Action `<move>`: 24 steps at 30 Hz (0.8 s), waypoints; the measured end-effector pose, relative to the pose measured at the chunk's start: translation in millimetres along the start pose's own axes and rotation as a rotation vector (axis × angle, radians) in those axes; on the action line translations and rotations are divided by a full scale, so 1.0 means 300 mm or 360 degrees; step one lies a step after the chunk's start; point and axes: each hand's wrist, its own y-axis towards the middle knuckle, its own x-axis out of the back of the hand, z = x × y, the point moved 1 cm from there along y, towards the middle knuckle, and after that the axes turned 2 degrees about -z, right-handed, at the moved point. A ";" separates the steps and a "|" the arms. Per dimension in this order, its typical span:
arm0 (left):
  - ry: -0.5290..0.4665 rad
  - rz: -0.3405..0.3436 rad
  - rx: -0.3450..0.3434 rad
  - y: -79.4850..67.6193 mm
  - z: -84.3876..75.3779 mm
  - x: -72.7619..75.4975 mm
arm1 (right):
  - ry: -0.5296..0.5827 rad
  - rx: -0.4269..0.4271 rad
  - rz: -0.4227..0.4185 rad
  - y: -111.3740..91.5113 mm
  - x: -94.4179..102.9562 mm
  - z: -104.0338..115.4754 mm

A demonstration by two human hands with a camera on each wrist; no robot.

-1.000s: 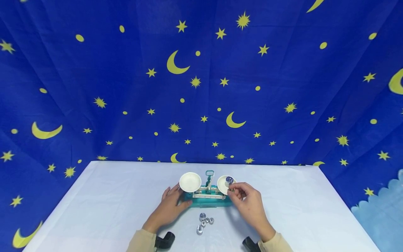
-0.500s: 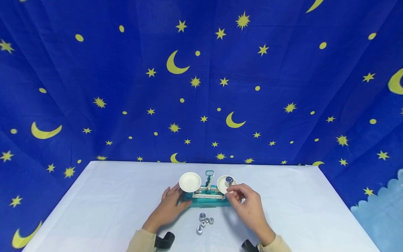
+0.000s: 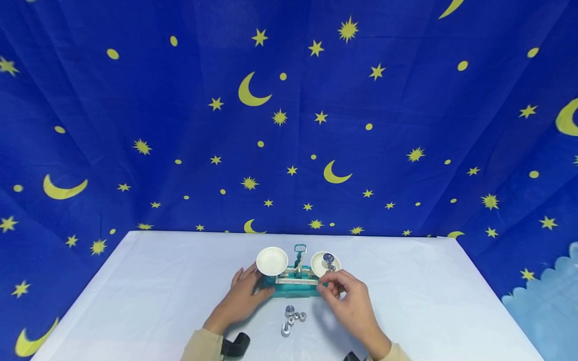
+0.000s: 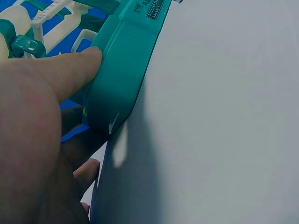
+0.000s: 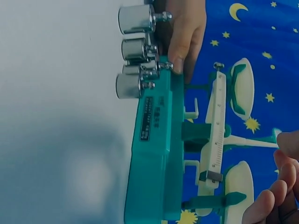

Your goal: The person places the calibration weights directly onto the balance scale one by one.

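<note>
A teal balance scale (image 3: 293,288) with two white pans stands on the table. My left hand (image 3: 244,297) grips the left end of its base, thumb (image 4: 79,70) on the teal body and fingers behind. On the right pan (image 3: 317,261) stand a larger metal weight (image 3: 328,257) and a small weight (image 3: 331,268). The left pan (image 3: 272,261) holds nothing. My right hand (image 3: 349,301) hovers just in front of the right pan, its fingers (image 5: 262,205) bent loosely with thumb and fingers apart in the right wrist view, holding nothing.
Several silver weights (image 3: 289,311) stand in a cluster on the white table (image 3: 180,281) in front of the scale. A white scale beam with a dark slider (image 5: 211,176) runs along the balance. A blue star-and-moon cloth (image 3: 289,125) hangs behind the table.
My right hand has let go of the small weight, now seen on the right pan, and drawn back toward me and slightly left. The left hand stays on the base.
</note>
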 end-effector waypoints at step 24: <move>0.0009 0.0007 0.0001 -0.002 0.005 -0.003 | 0.0120 -0.0098 0.0367 -0.052 -0.041 -0.014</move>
